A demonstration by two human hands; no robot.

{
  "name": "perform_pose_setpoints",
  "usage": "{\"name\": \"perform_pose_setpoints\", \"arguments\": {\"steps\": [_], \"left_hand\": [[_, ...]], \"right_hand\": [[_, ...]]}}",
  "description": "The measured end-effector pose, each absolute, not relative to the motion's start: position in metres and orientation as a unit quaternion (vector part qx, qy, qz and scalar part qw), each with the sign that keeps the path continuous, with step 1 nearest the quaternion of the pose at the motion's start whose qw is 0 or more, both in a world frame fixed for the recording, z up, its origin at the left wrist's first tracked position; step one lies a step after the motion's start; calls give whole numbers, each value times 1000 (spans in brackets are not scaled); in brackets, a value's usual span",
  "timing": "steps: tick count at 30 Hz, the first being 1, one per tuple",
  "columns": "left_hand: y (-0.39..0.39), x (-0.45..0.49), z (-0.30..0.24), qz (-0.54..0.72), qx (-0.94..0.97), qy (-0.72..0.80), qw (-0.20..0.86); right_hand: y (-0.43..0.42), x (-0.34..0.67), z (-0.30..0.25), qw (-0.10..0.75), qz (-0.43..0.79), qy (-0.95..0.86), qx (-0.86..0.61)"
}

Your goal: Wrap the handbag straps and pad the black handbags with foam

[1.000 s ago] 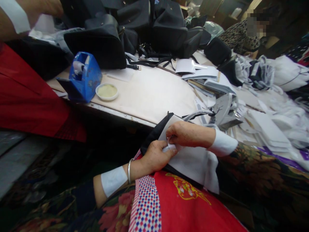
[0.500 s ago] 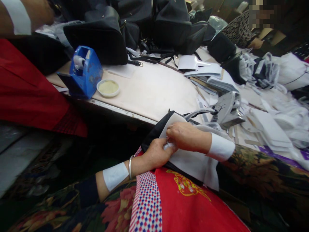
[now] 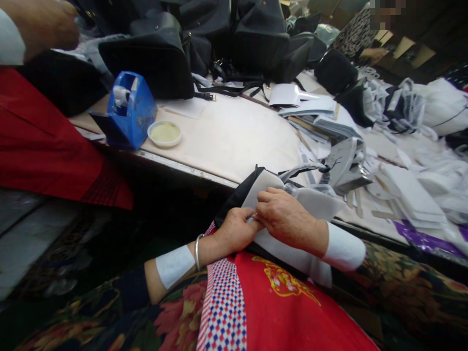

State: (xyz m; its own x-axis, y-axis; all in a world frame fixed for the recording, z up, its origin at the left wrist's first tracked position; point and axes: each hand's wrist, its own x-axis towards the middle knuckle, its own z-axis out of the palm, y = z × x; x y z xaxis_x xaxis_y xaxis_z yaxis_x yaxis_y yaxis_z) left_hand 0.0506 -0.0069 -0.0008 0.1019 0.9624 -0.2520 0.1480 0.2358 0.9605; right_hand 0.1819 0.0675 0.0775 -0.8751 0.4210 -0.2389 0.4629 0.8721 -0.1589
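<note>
A white sheet of lining [image 3: 292, 246] lies over a black fabric piece [image 3: 237, 197] in my lap, at the table's near edge. My left hand [image 3: 236, 229] is closed, pinching the white sheet's edge from the left. My right hand [image 3: 287, 217] rests on the sheet just to the right, fingers curled and pinching at the same spot, touching my left fingertips. What sits between the fingertips is too small to make out. Both wrists wear white cuffs, and the left one has a metal bangle.
A blue tape dispenser [image 3: 127, 109] and a small white dish of paste [image 3: 164, 133] stand at the table's left. Black bags [image 3: 153, 53] pile up behind. White paper pieces [image 3: 402, 190] litter the right side. Another person's hand [image 3: 44, 22] is top left; another person sits top right.
My right hand has shifted down and forward over the white sheet, its forearm lower. My left hand stays pinched in place. The other person's hand at top left has moved closer.
</note>
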Motion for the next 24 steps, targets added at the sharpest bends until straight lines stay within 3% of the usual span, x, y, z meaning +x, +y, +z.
{"name": "perform_pose_setpoints", "arguments": {"steps": [7,14,24], "left_hand": [[-5,46,-3,380,421,499,655],[-4,39,-6,379,307,393,780],[-6,39,-2,386,324,415,758]], "right_hand": [[48,213,68,1,-118,960,254],[35,228,45,-50,5,969,242],[31,229,37,-104,-6,954,281]]}}
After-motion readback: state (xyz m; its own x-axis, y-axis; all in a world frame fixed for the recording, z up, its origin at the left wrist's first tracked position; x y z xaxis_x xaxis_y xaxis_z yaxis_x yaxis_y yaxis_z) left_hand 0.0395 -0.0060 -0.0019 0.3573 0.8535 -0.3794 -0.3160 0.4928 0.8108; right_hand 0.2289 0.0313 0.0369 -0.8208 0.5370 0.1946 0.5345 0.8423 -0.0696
